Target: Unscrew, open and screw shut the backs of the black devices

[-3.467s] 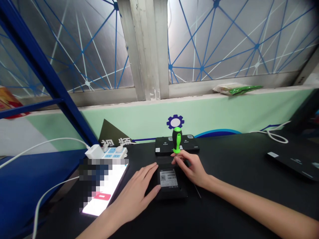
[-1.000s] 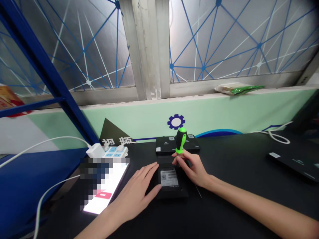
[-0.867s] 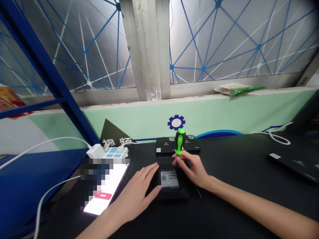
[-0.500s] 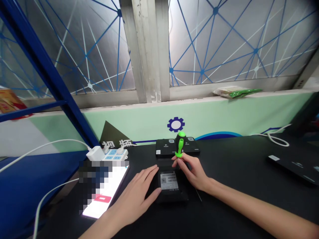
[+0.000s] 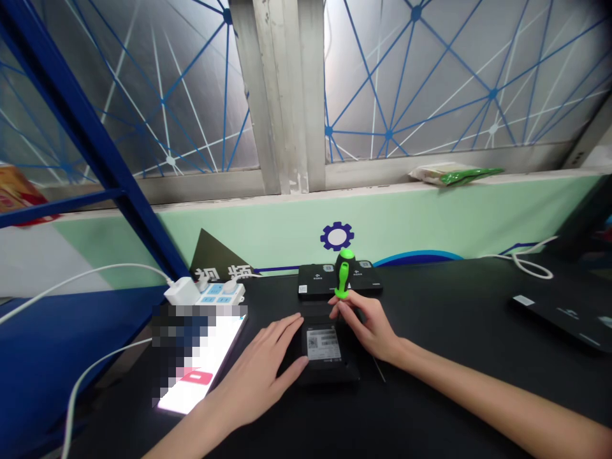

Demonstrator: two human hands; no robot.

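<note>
A small black box (image 5: 329, 373) with a white label lies face down on the black table (image 5: 454, 357). My left hand (image 5: 261, 373) rests flat on the box's left side, fingers spread, steadying it. My right hand (image 5: 370, 325) pinches the shaft of a screwdriver with a green and black handle (image 5: 343, 273). The tool stands upright with its tip at the box's far edge. A second black box (image 5: 315, 280) lies flat just behind the screwdriver.
A lit phone (image 5: 201, 363) lies left of my left hand, beside a white power strip (image 5: 210, 294) with white cables. Another black device (image 5: 561, 313) and a white cable (image 5: 528, 262) sit at the right. A green packet (image 5: 454, 172) lies on the window ledge.
The screwdriver handle has wobbled a little between upright and tilted right, while my right fingers stay on its shaft. My left hand has kept its place on the box.
</note>
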